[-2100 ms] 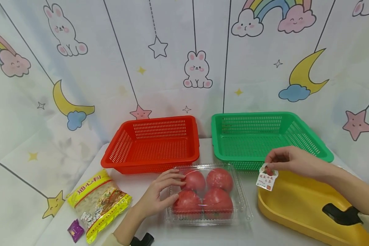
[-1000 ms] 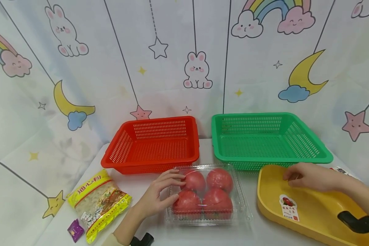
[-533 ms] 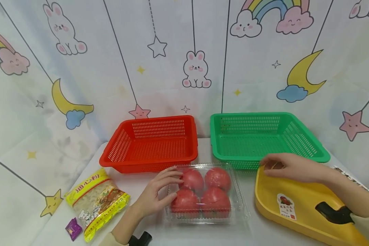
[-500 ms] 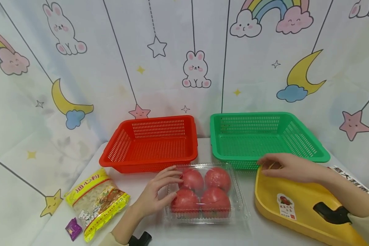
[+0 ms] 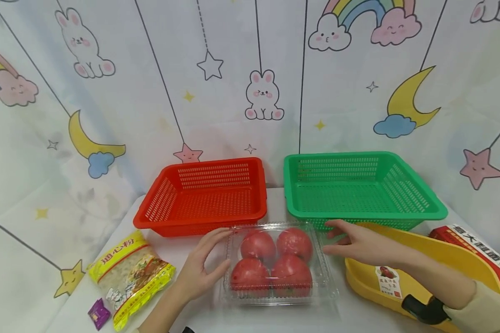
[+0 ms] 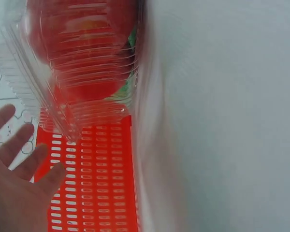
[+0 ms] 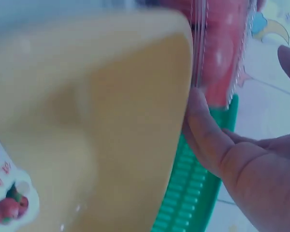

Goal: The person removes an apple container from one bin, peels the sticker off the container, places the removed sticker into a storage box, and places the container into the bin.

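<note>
From the white desk's (image 5: 254, 320) middle, a red slotted basket (image 5: 218, 202) sits at eleven o'clock, a green slotted basket (image 5: 341, 198) at one, a macaroni bag (image 5: 131, 277) at nine, a purple-wrapped sweet (image 5: 99, 314) at eight, a pasta box (image 5: 479, 252) at three.

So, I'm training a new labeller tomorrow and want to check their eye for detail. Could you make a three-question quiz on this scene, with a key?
1. Count: how many red fruits are in the clear container?
2. Multiple choice: where does the printed label lie? A) in the red basket; B) in the yellow tray; C) in the green basket.
3. True or false: in the head view, the left hand is nearer the yellow bag than the right hand is.

Key: 1. Four; 2. B; 3. True.
</note>
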Demonstrator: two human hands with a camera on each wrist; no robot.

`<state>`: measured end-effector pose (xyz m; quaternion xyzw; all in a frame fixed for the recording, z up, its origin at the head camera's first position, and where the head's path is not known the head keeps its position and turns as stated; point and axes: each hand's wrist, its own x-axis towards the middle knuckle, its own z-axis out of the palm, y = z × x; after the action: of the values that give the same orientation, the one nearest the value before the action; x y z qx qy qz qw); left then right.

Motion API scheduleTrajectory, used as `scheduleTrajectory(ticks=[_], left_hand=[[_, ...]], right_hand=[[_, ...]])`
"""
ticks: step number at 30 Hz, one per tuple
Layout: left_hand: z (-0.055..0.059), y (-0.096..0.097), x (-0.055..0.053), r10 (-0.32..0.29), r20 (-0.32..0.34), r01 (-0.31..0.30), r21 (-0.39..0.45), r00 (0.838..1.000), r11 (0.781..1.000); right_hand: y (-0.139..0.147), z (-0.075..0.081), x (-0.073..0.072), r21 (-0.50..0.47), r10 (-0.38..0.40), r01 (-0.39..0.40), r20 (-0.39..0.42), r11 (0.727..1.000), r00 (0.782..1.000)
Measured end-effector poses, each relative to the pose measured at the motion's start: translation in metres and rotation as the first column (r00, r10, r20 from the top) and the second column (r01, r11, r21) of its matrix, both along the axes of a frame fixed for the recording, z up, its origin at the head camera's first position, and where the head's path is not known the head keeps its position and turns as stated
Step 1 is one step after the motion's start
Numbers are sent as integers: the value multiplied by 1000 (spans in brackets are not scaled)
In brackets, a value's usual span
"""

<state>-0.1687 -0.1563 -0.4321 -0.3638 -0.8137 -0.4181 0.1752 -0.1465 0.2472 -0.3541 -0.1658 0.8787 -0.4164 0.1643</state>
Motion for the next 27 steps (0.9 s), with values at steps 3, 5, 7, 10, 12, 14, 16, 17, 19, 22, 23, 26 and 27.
scheduleTrajectory(ticks=[3,5,7,10,12,14,16,17,19,22,23,26,27], left_hand=[[-1,-3,1,13,32,-13,8,999,1000],[-2,-5,1,12,76,-14,24,997,1000],[-3,-6,2,12,142,-19,48,990,999],[-4,-6,3,0,263,-25,90,965,996],[-5,-6,4,-3,340,-36,108,940,994],[-5,-5,5,-18,397,-33,122,918,992],[-6,-4,5,-32,446,-28,129,895,991],[-7,-3,5,-41,468,-25,134,883,991],[-8,-2,6,-66,518,-14,149,853,989],[-9,-2,7,-98,599,-16,182,795,983],[-9,-2,8,-108,619,-17,193,778,981],[-10,-2,9,-143,651,-8,224,745,974],[-10,-1,9,-154,653,-3,232,742,973]], right_hand=[[-5,-2,3,12,-28,27,36,1000,999],[-8,-4,4,16,-48,47,69,999,996],[-11,-5,5,16,-68,66,110,998,992],[-16,-9,5,11,-96,95,155,995,983],[-19,-12,5,-2,-102,105,187,995,977],[-22,-15,5,-28,-105,113,211,993,972],[-25,-19,5,-66,-101,119,233,991,967],[-26,-20,5,-83,-104,127,243,988,964],[-29,-23,5,-111,-114,147,261,983,959],[-33,-24,6,-143,-142,192,297,971,944],[-34,-25,7,-153,-156,212,312,965,937],[-39,-24,9,-195,-184,268,366,943,912],[-41,-24,10,-201,-199,291,383,935,902]])
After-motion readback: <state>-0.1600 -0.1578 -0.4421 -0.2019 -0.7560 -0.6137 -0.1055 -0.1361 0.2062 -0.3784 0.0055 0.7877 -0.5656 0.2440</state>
